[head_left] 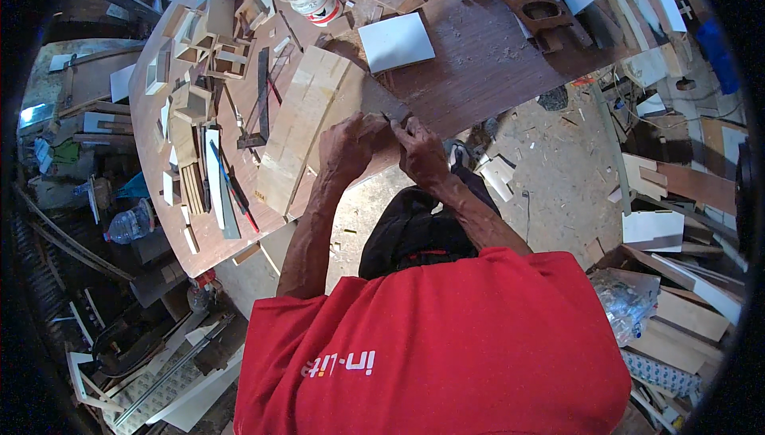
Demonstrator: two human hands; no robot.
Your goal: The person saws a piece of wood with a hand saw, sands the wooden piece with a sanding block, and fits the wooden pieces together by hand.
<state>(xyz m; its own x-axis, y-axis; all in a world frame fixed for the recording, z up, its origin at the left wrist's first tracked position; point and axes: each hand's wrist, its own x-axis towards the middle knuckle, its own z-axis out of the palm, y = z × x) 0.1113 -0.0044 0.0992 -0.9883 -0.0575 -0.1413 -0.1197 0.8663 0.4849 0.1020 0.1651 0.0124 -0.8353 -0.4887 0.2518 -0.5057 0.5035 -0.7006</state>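
The left hand (348, 146) and the right hand (421, 152) are near each other, fingers bent. A small dark thing (387, 118) is between their fingertips; I cannot tell which hand clamps it. Just left of the left hand, a wooden board (299, 124) lies on the surface (478, 68). Beyond both hands lies a white panel (396, 42).

Brown worktable (470, 76), pale littered floor (562, 168), bright light (33, 113) at left
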